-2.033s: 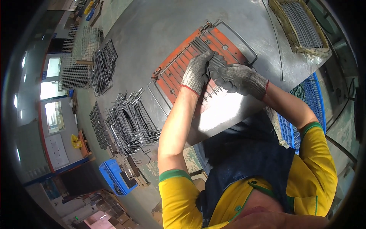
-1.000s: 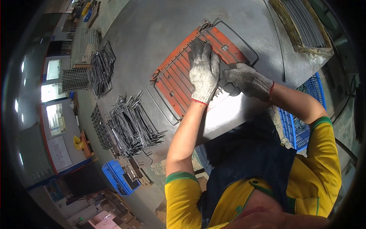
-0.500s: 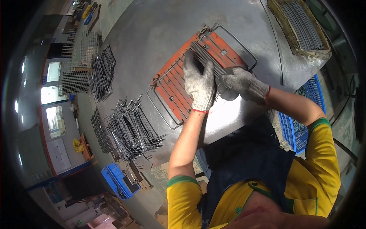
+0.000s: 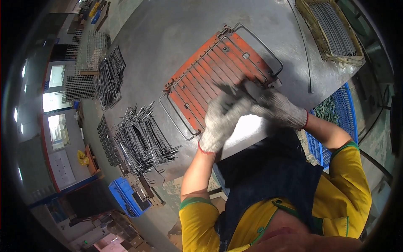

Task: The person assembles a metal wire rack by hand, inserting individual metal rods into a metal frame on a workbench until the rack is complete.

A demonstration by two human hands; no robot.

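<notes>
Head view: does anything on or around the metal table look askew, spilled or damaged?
Nothing looks damaged or spilled. The orange jig plate lies at an angle to the table edge, wire rods laid across it. Both gloved hands, left hand and right hand, meet at its near edge. The heap of bent wire parts is loose and untidy.

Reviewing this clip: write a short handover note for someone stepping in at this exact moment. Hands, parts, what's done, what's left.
Left hand: gloved, over the near edge of the orange jig plate, fingers meeting the right hand; grip unclear.
Right hand: gloved, at the jig's near right corner, seemingly pinching a small dark piece; blurred.
Parts: wire frame lies on the jig on the metal table. Loose bent wire pieces are piled to the left, straight rods in a tray at far right.
Done: wires laid across the jig.
Left: cannot tell how many more pieces go on.
</notes>
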